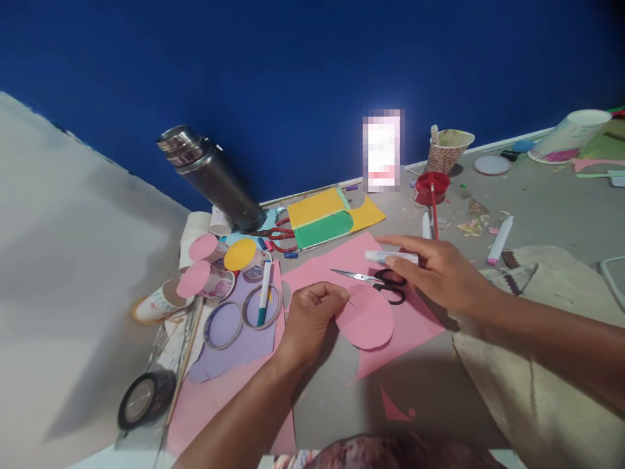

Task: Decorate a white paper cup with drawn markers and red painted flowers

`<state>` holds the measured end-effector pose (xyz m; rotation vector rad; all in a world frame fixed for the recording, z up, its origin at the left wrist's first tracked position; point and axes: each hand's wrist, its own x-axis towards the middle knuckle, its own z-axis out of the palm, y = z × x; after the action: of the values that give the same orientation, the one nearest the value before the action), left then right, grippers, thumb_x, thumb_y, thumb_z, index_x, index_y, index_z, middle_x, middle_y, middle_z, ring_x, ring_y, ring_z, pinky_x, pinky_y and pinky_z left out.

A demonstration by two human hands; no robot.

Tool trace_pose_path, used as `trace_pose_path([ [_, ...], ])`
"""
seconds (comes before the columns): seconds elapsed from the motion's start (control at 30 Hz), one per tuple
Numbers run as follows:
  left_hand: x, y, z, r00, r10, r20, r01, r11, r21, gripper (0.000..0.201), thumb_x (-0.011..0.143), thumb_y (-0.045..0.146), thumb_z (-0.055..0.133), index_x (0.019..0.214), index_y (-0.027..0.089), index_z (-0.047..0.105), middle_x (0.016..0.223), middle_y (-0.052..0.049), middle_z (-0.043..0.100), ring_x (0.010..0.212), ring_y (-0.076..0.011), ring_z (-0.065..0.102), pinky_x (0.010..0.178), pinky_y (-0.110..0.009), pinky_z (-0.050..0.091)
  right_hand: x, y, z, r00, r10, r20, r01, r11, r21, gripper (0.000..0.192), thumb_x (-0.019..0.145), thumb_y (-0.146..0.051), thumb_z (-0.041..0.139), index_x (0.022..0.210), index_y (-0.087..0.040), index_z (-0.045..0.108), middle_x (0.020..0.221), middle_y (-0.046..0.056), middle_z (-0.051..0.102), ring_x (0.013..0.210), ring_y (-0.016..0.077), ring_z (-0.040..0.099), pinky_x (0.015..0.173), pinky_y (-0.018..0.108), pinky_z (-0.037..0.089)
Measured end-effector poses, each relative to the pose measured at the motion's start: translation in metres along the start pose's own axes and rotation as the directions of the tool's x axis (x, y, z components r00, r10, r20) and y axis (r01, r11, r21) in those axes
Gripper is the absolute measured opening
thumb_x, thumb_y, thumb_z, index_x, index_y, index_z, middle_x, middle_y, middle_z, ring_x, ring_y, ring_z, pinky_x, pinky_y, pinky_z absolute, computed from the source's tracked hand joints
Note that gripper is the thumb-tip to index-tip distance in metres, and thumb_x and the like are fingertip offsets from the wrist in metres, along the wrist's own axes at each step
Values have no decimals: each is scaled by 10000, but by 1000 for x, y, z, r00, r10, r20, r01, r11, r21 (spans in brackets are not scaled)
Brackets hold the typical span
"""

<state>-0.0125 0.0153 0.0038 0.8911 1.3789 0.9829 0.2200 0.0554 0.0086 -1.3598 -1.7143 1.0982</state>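
Between the thumb and fingers of my left hand (317, 312) is the edge of a round pink paper disc (366, 319), held above the table. My right hand (439, 267) grips a small white tube (390, 256), its index finger stretched out along the far side. The tube points left; its label is too blurred to read. Scissors with black handles (390, 286) lie on a large pink paper sheet (312, 267), their blades partly apart, and the disc overlaps one handle. Neither hand touches the scissors.
Two tape rolls (223, 326) and a marker (263, 294) rest on purple paper (209, 368) at left. Decorated paper cups (163, 301) and a dark flask (215, 179) stand behind. Red-handled pliers (283, 238) lie by yellow paper (317, 212). Cloth (502, 345) covers the right side.
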Motion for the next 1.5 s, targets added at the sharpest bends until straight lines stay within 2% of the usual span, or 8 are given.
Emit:
trace_pose_path([
  [0.13,0,1,-1,999,-24,30,27,995,-98,305,630,384,935,652,140,753,609,15,586,590,-91,433,591,-259,321,7,5,3,914,235,332,-383,773,507,446,856,-534,788,1074,-146,750,754,33,694,556,126,570,507,277,426],
  [0.27,0,2,-2,994,-82,65,92,983,-161,351,611,408,955,662,137,738,617,-2,623,570,-99,494,570,-248,353,7,2,5,873,234,428,-473,617,629,476,660,-427,968,919,-187,650,770,-13,652,596,117,576,580,287,467],
  [0.63,0,2,0,998,-32,52,41,984,-176,420,603,450,991,659,134,719,582,23,604,525,-80,510,514,-219,435,-2,4,17,934,245,261,-308,921,238,399,679,-528,893,741,-176,716,645,-31,569,635,129,450,604,302,325],
  [0.8,-1,1,-1,991,-50,124,70,984,-166,544,665,632,932,694,160,665,574,23,616,436,-138,609,464,-275,520,-2,-3,16,936,295,191,-339,900,273,310,708,-442,804,657,-205,610,601,-45,513,607,129,425,595,310,334],
  [1.0,-5,0,1,995,-45,94,53,995,-84,406,637,430,960,759,155,687,632,28,654,430,-142,644,467,-262,517,-1,-6,15,949,286,131,-308,930,203,242,718,-403,730,641,-214,598,613,-17,576,637,161,509,626,326,382],
  [1.2,-6,0,5,996,94,-14,-94,994,-50,271,635,251,926,815,149,751,686,20,691,603,-82,603,572,-188,477,-2,-3,14,962,187,199,-196,980,28,296,763,-489,666,690,-205,628,639,-18,578,658,158,486,650,332,369],
  [1.33,-4,2,4,999,50,1,-50,994,-100,436,576,229,968,961,160,777,689,37,687,618,-85,586,589,-198,448,-2,-2,14,963,116,244,-110,993,-38,309,803,-501,611,686,-216,589,628,-36,513,643,147,448,635,329,342],
  [1.5,-2,4,1,999,-24,47,27,997,-70,441,530,282,1008,902,134,824,733,-3,711,665,-97,595,629,-222,449,-3,-4,14,952,92,293,-69,994,-89,311,823,-494,583,687,-214,594,639,-29,541,645,151,466,622,327,325],
])
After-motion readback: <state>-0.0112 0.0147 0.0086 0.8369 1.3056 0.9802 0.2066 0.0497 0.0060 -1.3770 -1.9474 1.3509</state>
